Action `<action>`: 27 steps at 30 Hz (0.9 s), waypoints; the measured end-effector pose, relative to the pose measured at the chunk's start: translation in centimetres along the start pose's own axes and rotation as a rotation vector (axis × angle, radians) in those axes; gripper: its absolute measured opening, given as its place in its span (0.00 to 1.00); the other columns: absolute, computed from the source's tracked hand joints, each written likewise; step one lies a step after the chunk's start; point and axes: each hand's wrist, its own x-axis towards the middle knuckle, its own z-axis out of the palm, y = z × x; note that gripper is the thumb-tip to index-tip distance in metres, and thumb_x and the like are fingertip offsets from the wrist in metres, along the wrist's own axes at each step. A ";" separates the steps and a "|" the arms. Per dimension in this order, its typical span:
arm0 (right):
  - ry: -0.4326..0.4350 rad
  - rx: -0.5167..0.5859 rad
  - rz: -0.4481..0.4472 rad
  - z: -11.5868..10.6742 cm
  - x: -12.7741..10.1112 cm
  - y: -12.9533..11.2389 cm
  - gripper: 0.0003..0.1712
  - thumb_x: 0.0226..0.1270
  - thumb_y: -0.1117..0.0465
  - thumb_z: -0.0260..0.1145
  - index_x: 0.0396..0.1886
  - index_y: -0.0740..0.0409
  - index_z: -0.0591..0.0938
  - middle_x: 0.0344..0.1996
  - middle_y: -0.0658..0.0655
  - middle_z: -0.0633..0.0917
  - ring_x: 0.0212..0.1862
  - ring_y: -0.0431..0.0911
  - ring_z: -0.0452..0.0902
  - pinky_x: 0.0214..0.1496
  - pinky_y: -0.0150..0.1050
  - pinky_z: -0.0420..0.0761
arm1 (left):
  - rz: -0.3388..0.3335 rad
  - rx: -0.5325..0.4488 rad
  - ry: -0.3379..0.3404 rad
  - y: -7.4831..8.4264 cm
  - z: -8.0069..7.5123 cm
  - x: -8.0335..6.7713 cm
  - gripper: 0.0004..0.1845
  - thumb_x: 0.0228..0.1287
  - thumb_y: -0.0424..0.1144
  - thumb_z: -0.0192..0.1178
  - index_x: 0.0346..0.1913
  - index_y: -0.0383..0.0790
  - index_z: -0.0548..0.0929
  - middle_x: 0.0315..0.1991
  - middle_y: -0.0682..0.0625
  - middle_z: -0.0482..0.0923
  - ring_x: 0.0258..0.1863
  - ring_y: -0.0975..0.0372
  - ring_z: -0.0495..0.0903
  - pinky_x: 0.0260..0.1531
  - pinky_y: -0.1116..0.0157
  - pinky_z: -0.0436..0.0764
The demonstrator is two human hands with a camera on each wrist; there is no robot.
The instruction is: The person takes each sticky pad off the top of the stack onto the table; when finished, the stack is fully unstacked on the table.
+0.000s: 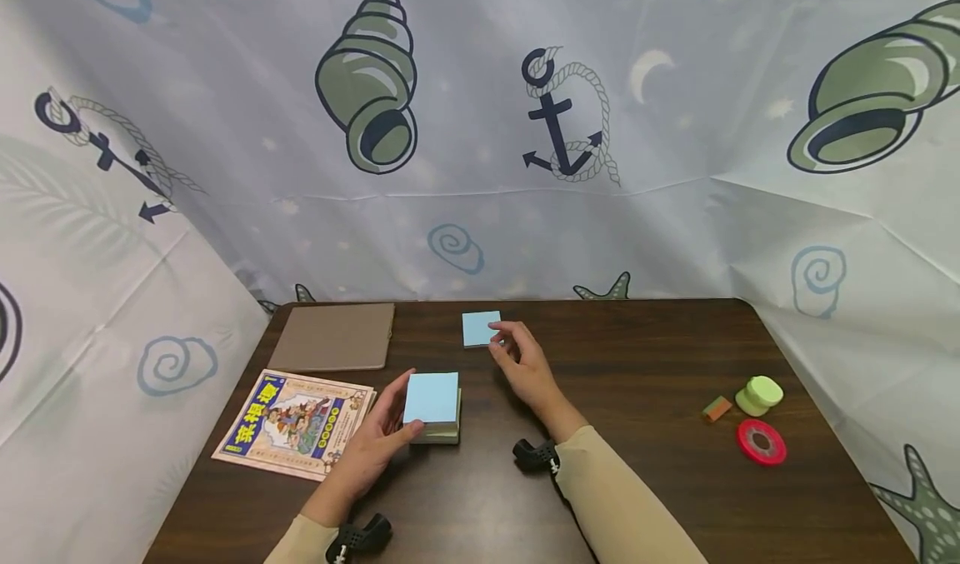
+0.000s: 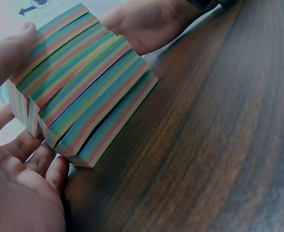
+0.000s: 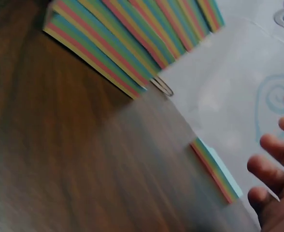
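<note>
A tall stack of sticky note pads (image 1: 432,397), light blue on top with striped coloured sides, stands at the middle-left of the table. My left hand (image 1: 367,447) holds it from the left, thumb at the near edge. In the left wrist view the striped pads (image 2: 84,82) sit slightly askew between thumb and fingers. Farther back lies a single sticky note pad (image 1: 477,329), its striped edge (image 3: 216,170) showing in the right wrist view. My right hand (image 1: 528,372) is beside this pad's right side, fingers loosely bent and holding nothing.
Left of the stack lies an illustrated booklet (image 1: 292,426), with a brown notebook (image 1: 333,336) behind it. On the right are a small orange-green block (image 1: 717,409), a pale green round object (image 1: 760,395) and a red ring-shaped roll (image 1: 761,442). A patterned cloth (image 1: 480,131) hangs behind the table.
</note>
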 end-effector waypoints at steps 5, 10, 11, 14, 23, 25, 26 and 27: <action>-0.106 0.192 0.022 1.4 -0.9 -1.0 0.21 0.85 0.62 0.62 0.71 0.64 0.78 0.49 0.71 0.83 0.37 0.51 0.79 0.38 0.33 0.80 | 0.001 -0.004 0.002 0.1 0.1 -0.1 0.44 0.81 0.41 0.65 0.89 0.56 0.52 0.92 0.49 0.43 0.91 0.47 0.42 0.70 0.88 0.56; -0.192 0.255 -0.064 3.0 -1.9 -1.9 0.22 0.87 0.62 0.55 0.71 0.69 0.76 0.51 0.76 0.81 0.37 0.66 0.74 0.36 0.46 0.81 | -0.008 -0.007 0.006 0.1 0.1 0.0 0.43 0.81 0.42 0.65 0.89 0.58 0.53 0.91 0.48 0.45 0.91 0.47 0.43 0.69 0.89 0.56; -0.205 0.261 -0.091 3.3 -2.1 -2.0 0.22 0.88 0.62 0.55 0.71 0.68 0.76 0.51 0.74 0.80 0.37 0.63 0.74 0.36 0.45 0.81 | -0.010 -0.009 0.006 0.1 0.1 0.0 0.43 0.81 0.42 0.65 0.89 0.59 0.53 0.91 0.48 0.46 0.91 0.47 0.44 0.69 0.89 0.56; -0.247 0.249 -0.160 4.1 -2.6 -2.5 0.23 0.88 0.57 0.57 0.73 0.64 0.76 0.51 0.70 0.77 0.40 0.52 0.74 0.39 0.36 0.80 | -0.011 -0.022 0.001 0.1 0.0 0.1 0.43 0.81 0.42 0.65 0.89 0.60 0.53 0.91 0.48 0.46 0.91 0.48 0.44 0.69 0.89 0.56; -0.336 0.115 -0.264 4.6 -3.1 -3.0 0.35 0.84 0.43 0.64 0.79 0.56 0.71 0.53 0.66 0.71 0.31 0.50 0.66 0.30 0.37 0.71 | -0.022 -0.028 -0.012 0.1 0.0 0.1 0.43 0.81 0.42 0.64 0.88 0.63 0.53 0.91 0.48 0.47 0.91 0.48 0.44 0.68 0.88 0.57; -0.362 0.058 -0.253 4.5 -3.0 -2.9 0.38 0.81 0.39 0.66 0.79 0.53 0.71 0.52 0.62 0.70 0.31 0.49 0.66 0.31 0.35 0.71 | -0.018 -0.032 -0.014 0.1 0.0 0.1 0.43 0.82 0.42 0.64 0.88 0.64 0.53 0.91 0.48 0.49 0.91 0.48 0.45 0.69 0.88 0.57; -0.372 0.031 -0.247 4.5 -3.0 -2.8 0.39 0.79 0.39 0.67 0.79 0.51 0.71 0.52 0.60 0.70 0.31 0.48 0.66 0.31 0.34 0.71 | -0.015 -0.031 -0.014 0.1 0.0 0.1 0.43 0.82 0.41 0.64 0.88 0.64 0.53 0.90 0.48 0.49 0.91 0.48 0.45 0.69 0.88 0.57; -0.380 0.010 -0.240 4.5 -3.0 -2.8 0.39 0.78 0.39 0.69 0.79 0.50 0.71 0.52 0.58 0.69 0.31 0.47 0.66 0.32 0.32 0.71 | -0.012 -0.032 -0.014 0.0 0.0 0.1 0.43 0.82 0.41 0.64 0.88 0.64 0.53 0.90 0.48 0.49 0.91 0.48 0.46 0.69 0.88 0.57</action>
